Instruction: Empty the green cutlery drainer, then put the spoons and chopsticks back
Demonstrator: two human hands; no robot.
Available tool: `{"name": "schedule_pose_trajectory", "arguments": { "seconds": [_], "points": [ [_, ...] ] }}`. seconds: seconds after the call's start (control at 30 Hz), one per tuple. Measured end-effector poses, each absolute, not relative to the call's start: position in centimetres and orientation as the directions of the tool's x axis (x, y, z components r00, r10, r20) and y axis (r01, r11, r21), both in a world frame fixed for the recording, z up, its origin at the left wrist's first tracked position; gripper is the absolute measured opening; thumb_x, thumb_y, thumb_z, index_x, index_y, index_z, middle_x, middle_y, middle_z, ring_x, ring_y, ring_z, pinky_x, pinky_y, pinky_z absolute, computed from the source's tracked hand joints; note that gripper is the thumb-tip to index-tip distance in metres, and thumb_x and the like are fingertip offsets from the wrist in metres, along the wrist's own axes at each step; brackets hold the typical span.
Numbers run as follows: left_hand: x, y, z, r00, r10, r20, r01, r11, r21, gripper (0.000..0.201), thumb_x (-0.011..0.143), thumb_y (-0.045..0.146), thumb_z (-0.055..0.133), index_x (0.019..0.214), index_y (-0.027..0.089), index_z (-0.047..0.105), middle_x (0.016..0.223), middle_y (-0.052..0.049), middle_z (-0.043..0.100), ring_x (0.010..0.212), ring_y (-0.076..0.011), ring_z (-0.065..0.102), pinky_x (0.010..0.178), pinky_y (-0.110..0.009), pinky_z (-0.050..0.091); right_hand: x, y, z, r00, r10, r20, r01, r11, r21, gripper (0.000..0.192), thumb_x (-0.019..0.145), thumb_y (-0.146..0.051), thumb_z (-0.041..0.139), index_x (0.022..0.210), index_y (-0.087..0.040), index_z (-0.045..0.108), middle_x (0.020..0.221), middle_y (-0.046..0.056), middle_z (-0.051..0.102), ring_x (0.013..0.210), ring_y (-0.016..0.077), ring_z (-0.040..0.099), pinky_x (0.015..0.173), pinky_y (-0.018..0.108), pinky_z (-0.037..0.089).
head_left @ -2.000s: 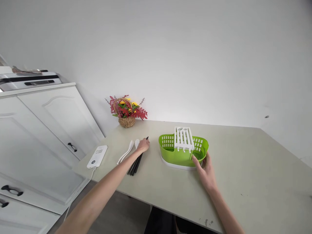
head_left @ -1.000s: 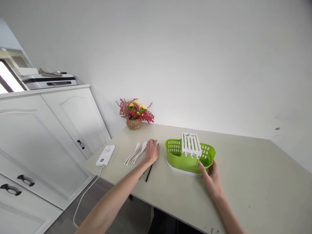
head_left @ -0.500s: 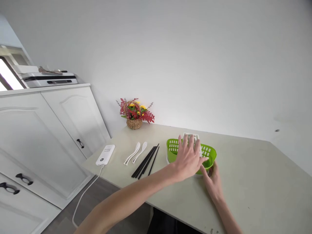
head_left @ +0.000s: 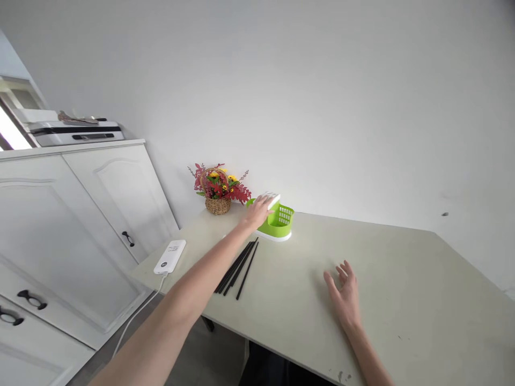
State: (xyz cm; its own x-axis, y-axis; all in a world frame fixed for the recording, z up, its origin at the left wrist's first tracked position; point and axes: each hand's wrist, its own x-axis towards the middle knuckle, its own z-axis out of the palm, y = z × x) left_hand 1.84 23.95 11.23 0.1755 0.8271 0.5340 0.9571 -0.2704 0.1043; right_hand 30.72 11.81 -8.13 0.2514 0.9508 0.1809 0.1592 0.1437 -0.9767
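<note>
flower basket point(head_left: 218, 192), power bank point(head_left: 169, 257), white cabinet point(head_left: 72, 225)

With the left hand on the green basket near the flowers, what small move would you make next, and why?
Probably let go and draw the left hand back toward the black chopsticks. The green cutlery basket stands flat on the table beside the flower basket, and the right hand lies open, holding nothing.

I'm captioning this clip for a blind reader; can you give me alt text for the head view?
The left hand rests on a green basket at the far side of a table, beside a flower basket. The right hand lies open and empty on the table. Black chopsticks and a white power bank lie to the left, near white cabinets.
</note>
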Motion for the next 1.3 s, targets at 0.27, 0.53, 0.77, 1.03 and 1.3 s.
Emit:
{"name": "schedule_pose_trajectory", "arguments": {
  "seconds": [0.27,0.53,0.77,1.03,1.3],
  "points": [
    [-5.5,22.9,12.7,0.135,0.888,0.44,0.983,-0.175,0.051,0.055,0.097,0.026,0.066,0.15,0.029,0.052,0.156,-0.009,0.053,0.149,-0.0298,0.041,0.116,-0.047,0.044,30.4,12.0,-8.1,0.236,0.949,0.211,0.244,0.153,-0.958,0.082,0.087,-0.058,0.061,0.155,-0.019,0.038,0.149,0.019,0.048,0.137,0.0345,0.051,0.089,0.04,0.053],
    [1.4,17.2,7.6,0.132,0.773,0.621,0.941,-0.295,0.166,0.047,0.107,0.04,0.047,0.152,0.027,0.046,0.159,-0.015,0.045,0.152,-0.0386,0.031,0.123,-0.068,0.024,30.3,12.2,-8.4,0.217,0.949,0.23,0.298,0.16,-0.941,0.071,0.087,-0.052,0.057,0.148,-0.017,0.046,0.145,0.018,0.053,0.134,0.0331,0.053,0.087,0.039,0.052],
    [8.5,5.9,-0.6,0.279,0.918,0.283,0.63,-0.397,0.667,0.048,0.103,0.053,0.049,0.143,0.027,0.052,0.138,-0.013,0.056,0.077,-0.0145,0.068,0.076,-0.033,0.06,30.3,12.1,-8.2,0.162,0.951,0.264,0.357,0.193,-0.914,0.048,0.083,-0.048,0.057,0.121,-0.02,0.065,0.129,0.014,0.064,0.121,0.0306,0.061,0.088,0.041,0.052],
    [7.9,2.8,-0.9,0.132,0.986,0.1,0.463,-0.151,0.873,0.05,0.103,0.06,0.044,0.093,0.019,0.07,0.078,-0.002,0.065,0.067,-0.0148,0.056,0.061,-0.026,0.043,30.5,11.7,-7.5,0.084,0.969,0.234,0.372,0.188,-0.909,0.035,0.085,-0.047,0.055,0.101,-0.022,0.074,0.109,0.01,0.076,0.101,0.0276,0.07,0.088,0.041,0.052],
    [8.5,2.8,-1.0,0.118,0.987,0.106,0.478,-0.15,0.865,0.05,0.102,0.06,0.045,0.085,0.02,0.069,0.074,-0.002,0.066,0.065,-0.015,0.056,0.06,-0.025,0.041,30.7,11.4,-7.1,0.08,0.98,0.18,0.395,0.135,-0.909,0.033,0.087,-0.045,0.052,0.099,-0.025,0.076,0.101,0.006,0.079,0.091,0.0257,0.072,0.079,0.038,0.053]
  ]
}}
